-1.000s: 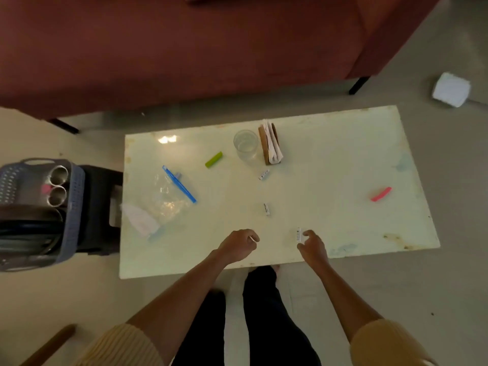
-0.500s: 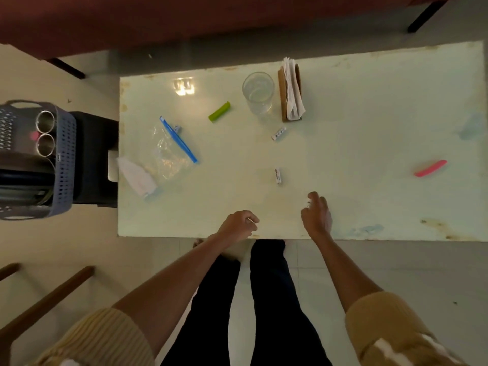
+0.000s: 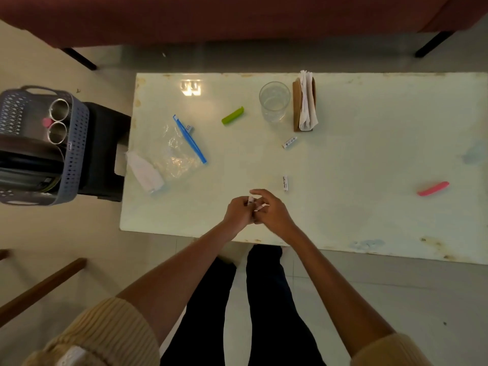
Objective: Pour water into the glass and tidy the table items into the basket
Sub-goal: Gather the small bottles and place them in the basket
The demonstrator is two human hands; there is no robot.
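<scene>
Over the front edge of the pale table (image 3: pixel 369 159), my left hand (image 3: pixel 237 213) and my right hand (image 3: pixel 273 213) meet. My left hand pinches a small white tube (image 3: pixel 250 199). A second small white tube (image 3: pixel 261 207) is pinched in my right fingers, right against the left hand. Two more white tubes lie on the table, one (image 3: pixel 285 183) just beyond my hands and one (image 3: pixel 289 142) farther back. The glass (image 3: pixel 274 101) stands at the back with water in it. The grey basket (image 3: pixel 76 143) sits on a black stool left of the table.
A napkin holder (image 3: pixel 305 101) stands beside the glass. On the table lie a green clip (image 3: pixel 232 115), a blue clip (image 3: pixel 190 138) on a clear plastic bag (image 3: pixel 177 154), a white tissue (image 3: pixel 145 170) and a pink clip (image 3: pixel 433 188). Metal cups (image 3: pixel 58 120) stand in the basket. A red sofa (image 3: pixel 237 19) runs behind.
My right hand took the small white tube off the table near the front edge and moved left to meet my left hand. The view tilted further down.
</scene>
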